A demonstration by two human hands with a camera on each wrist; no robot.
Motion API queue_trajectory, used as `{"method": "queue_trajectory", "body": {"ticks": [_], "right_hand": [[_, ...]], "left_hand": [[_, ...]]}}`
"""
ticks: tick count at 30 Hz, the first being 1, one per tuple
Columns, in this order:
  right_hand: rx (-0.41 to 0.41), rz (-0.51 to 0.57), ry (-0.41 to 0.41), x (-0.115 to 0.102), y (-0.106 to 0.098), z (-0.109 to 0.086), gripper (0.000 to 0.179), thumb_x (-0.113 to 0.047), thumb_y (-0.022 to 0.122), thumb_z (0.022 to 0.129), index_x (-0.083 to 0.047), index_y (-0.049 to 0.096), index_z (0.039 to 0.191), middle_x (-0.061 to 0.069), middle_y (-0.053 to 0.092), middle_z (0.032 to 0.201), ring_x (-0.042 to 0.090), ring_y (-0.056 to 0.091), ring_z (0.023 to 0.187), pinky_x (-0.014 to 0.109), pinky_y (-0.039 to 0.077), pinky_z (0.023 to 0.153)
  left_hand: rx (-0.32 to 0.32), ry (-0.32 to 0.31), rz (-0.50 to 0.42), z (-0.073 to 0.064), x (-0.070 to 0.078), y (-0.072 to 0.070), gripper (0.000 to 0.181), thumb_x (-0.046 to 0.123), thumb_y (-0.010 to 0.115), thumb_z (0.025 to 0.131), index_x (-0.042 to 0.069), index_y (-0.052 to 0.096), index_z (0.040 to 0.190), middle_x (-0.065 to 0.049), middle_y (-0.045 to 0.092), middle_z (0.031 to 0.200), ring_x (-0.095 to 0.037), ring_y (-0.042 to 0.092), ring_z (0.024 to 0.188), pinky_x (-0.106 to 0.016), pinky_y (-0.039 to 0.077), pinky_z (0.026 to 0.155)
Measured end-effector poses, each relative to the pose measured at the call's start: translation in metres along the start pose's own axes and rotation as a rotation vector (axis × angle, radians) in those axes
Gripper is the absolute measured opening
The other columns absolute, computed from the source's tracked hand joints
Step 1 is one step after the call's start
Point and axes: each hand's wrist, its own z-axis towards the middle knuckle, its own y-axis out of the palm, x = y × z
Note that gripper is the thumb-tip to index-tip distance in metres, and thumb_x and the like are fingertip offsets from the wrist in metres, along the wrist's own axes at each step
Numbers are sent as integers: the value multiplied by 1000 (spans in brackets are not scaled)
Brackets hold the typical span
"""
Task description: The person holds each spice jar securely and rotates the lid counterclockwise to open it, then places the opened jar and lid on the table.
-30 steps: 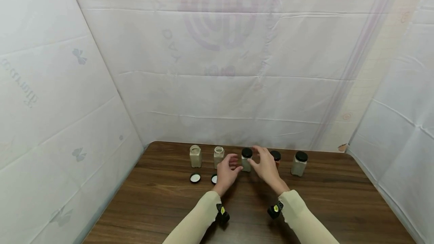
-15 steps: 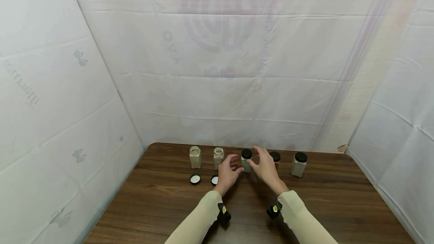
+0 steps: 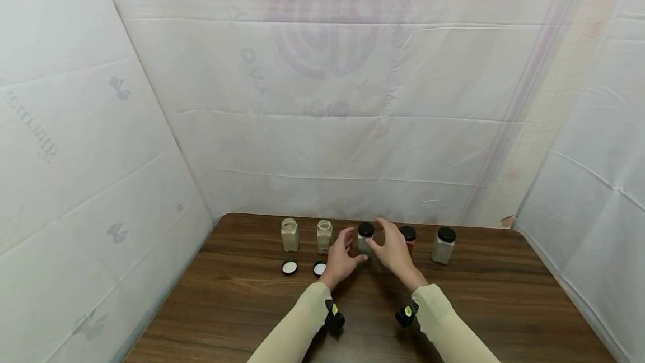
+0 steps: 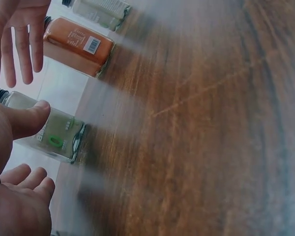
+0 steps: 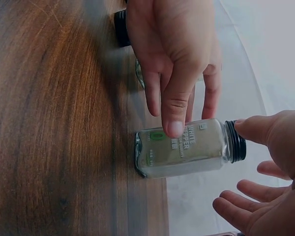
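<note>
A glass jar of white pepper with a black screw lid stands upright between my hands. To its left, my left hand is held with fingers spread; its thumb overlaps the label in the right wrist view. My right hand curves loosely round the jar's other side, its thumb tip right at the lid. Neither hand has closed its fingers around the jar. Behind my right hand is a jar of orange-red spice, partly hidden in the head view.
Two uncapped jars, one farther left and one nearer, stand at left. Two upturned black lids lie before them: a left lid and a right lid, partly covered by my hand. Another capped jar stands right on the wooden table.
My left hand has spread wider, its thumb moving slightly right and down in front of the white pepper jar. My right hand stays almost in place, and the jars have not moved.
</note>
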Motion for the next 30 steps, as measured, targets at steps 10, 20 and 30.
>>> {"method": "queue_trajectory", "body": {"ticks": [10,20,30], "right_hand": [[-49,-1,45,3,2,3,66,-18,78,93,2,49,148,27,56,139,43,61,118,56,54,91],[-82,0,67,5,8,2,65,-19,76,95,4,47,149,27,57,139,43,60,121,56,53,95],[-90,16,96,6,11,3,64,-20,76,95,2,49,149,26,57,140,42,59,123,56,52,96]], "left_hand": [[-53,-8,-75,9,-7,3,66,-1,81,86,8,43,139,-20,47,153,-36,43,145,-49,38,116],[-105,-9,-119,14,-14,6,76,-8,75,89,8,39,154,-19,45,157,-34,40,146,-49,38,116],[-77,-44,-54,17,-15,7,65,-4,77,89,1,48,147,-23,54,146,-37,50,138,-49,42,112]]}}
